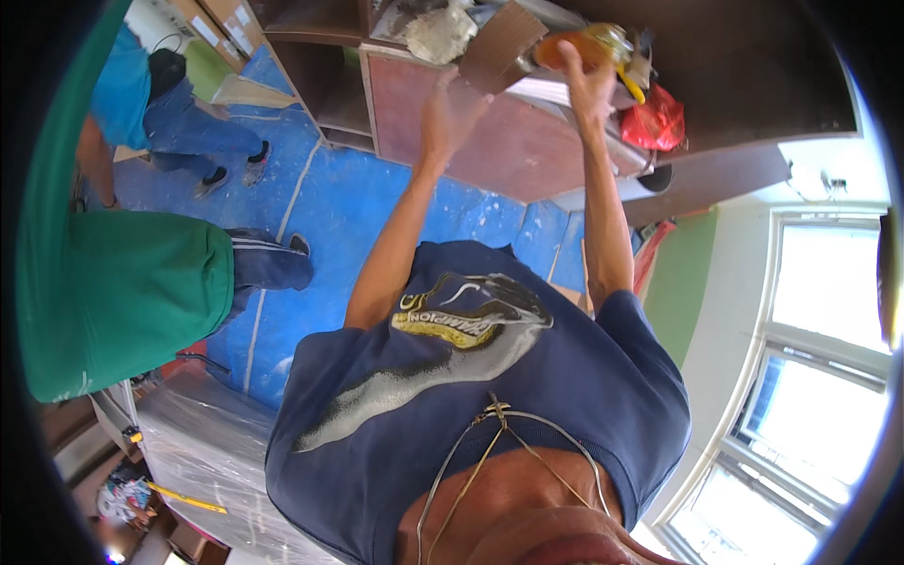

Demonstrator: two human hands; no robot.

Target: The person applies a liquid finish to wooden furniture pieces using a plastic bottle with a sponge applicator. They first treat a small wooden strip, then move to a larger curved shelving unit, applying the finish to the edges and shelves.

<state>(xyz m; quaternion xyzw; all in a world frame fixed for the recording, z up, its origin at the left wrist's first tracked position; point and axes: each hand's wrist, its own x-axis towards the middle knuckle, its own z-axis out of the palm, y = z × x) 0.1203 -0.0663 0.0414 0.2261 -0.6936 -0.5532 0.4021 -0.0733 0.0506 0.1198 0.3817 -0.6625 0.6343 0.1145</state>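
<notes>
My left hand (450,121) is blurred by motion at the lower edge of a brown cardboard piece (505,45). Whether its fingers grip the cardboard cannot be made out. Farther right, my right hand (591,87) is closed on an orange round object (563,53), its thumb over the near side. Its exact kind is unclear. Beside that hand lie a clear, shiny item (612,38) and a yellow strip or handle (633,87). A crumpled red plastic bag (655,121) sits just to the right, and a whitish crumpled lump (441,34) lies left of the cardboard.
A dark wooden cabinet (325,71) with open compartments and a reddish panel (405,113) stands ahead. Blue sheeting (348,202) covers the floor. Two people, one in a green top (141,292) and one in blue (121,80), are at left. Windows (819,395) line the right.
</notes>
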